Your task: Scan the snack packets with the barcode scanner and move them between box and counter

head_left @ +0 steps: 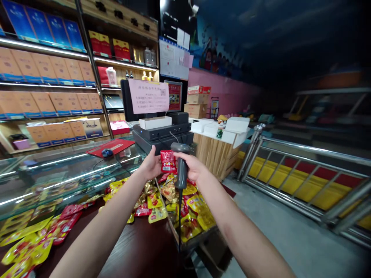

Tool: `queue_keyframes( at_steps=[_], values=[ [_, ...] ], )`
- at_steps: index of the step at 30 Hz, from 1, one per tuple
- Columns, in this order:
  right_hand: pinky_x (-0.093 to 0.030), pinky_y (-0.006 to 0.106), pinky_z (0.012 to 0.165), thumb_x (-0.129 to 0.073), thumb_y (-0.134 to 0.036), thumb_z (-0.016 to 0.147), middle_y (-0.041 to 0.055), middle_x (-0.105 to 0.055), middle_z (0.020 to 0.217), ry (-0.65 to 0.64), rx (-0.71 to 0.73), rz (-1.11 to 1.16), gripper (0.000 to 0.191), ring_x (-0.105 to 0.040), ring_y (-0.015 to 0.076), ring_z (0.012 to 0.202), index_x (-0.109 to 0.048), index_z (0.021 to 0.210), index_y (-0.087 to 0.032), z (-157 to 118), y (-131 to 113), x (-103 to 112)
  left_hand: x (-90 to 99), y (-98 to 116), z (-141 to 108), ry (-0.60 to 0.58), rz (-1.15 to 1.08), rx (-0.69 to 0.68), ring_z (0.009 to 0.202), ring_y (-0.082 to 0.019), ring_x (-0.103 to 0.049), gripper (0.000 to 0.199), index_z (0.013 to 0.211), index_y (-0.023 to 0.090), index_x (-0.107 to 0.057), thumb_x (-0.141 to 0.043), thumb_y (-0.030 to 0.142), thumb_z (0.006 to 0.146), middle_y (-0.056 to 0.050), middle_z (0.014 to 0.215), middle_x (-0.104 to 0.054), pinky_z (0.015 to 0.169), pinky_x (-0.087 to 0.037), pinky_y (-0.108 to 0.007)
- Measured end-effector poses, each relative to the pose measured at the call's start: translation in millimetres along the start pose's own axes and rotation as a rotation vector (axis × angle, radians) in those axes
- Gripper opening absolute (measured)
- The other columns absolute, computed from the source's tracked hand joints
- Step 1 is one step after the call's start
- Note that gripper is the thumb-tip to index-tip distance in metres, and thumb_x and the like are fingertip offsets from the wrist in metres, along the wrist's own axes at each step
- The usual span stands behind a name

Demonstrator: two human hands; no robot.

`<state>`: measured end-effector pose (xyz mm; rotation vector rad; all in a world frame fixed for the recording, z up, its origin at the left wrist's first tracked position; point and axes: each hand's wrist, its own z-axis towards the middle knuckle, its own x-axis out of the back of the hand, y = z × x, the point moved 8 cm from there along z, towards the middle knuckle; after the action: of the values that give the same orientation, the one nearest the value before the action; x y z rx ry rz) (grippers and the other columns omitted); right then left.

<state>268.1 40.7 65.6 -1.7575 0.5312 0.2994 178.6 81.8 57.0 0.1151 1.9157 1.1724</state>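
Note:
My left hand (pixel 150 165) pinches a small red snack packet (pixel 168 163) by its left side, and a printed barcode faces me. Beside it, my right hand (pixel 195 166) is closed around the handle of a dark grey barcode scanner (pixel 181 175). Its forefinger reaches across the handle to the packet's right edge. From the scanner's base a black cable hangs down. Below both hands stands a shallow box (pixel 171 227) filled with yellow, red and gold snack packets (pixel 191 226). More packets (pixel 156 214) lie loose to its left on the dark counter.
A glass display counter (pixel 72 170) runs left, with a mouse (pixel 107 153) on a red mat (pixel 124 146). Ahead are a black cash drawer (pixel 145 143) and a monitor (pixel 127 100) with a paper sheet. Shelves of boxed goods (pixel 55 69) line the left; a metal railing (pixel 301 154) stands right.

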Motion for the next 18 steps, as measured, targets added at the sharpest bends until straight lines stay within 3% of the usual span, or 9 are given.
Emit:
queue_keyframes(
  at_steps=[2,4,6,9,13,18],
  values=[
    [-0.048,0.025,0.047,-0.062,-0.013,0.074,-0.0009,-0.057,0.048,0.091,0.041,0.026,0.006,-0.053,0.0119,0.043,-0.058,0.07,-0.013,-1,-19,26,-18.7,-6,21,0.051,0.053,0.007,0.104,-0.031,-0.06,0.082,0.126,0.007,-0.048,-0.017,0.069,0.084,-0.022,0.115,-0.06,0.08,-0.05,-0.042],
    [-0.044,0.023,0.043,-0.06,-0.011,0.073,-0.0034,-0.052,0.044,0.191,0.097,0.054,0.01,-0.048,0.0102,0.04,-0.054,0.066,-0.015,-3,-33,52,-25.2,-11,37,0.139,0.128,-0.001,0.117,-0.033,-0.051,0.087,0.134,0.008,-0.04,-0.021,0.073,0.08,-0.023,0.129,-0.051,0.082,-0.049,-0.041],
    [-0.04,0.021,0.04,-0.058,-0.01,0.072,-0.0052,-0.048,0.044,0.239,0.138,0.079,0.009,-0.043,0.0084,0.038,-0.053,0.066,-0.015,-4,-38,69,-23.7,-16,45,0.202,0.19,-0.008,0.128,-0.033,-0.04,0.091,0.14,0.01,-0.032,-0.026,0.076,0.077,-0.022,0.14,-0.04,0.084,-0.048,-0.039],
    [-0.039,0.02,0.04,-0.056,-0.011,0.072,-0.0044,-0.05,0.049,0.198,0.125,0.092,0.004,-0.041,0.0076,0.04,-0.056,0.07,-0.015,-3,-30,72,-9.4,-20,37,0.228,0.227,0.002,0.133,-0.032,-0.033,0.093,0.142,0.01,-0.029,-0.026,0.077,0.077,-0.02,0.146,-0.032,0.086,-0.046,-0.036],
    [-0.044,0.021,0.046,-0.056,-0.013,0.072,-0.0034,-0.052,0.054,0.067,0.039,0.07,0.002,-0.045,0.0083,0.045,-0.057,0.072,-0.015,2,5,43,39.8,-12,-17,0.314,0.235,-0.02,0.125,-0.032,-0.042,0.092,0.138,0.008,-0.036,-0.026,0.076,0.078,-0.021,0.14,-0.041,0.086,-0.045,-0.037],
    [-0.042,0.019,0.047,-0.055,-0.012,0.07,-0.0043,-0.048,0.051,-0.156,-0.12,-0.047,0.006,-0.043,0.0072,0.044,-0.053,0.066,-0.016,6,78,-26,132.1,-2,-115,0.497,0.175,-0.038,0.119,-0.03,-0.046,0.087,0.134,0.009,-0.041,-0.031,0.075,0.078,-0.02,0.134,-0.046,0.086,-0.043,-0.037]
  ],
)
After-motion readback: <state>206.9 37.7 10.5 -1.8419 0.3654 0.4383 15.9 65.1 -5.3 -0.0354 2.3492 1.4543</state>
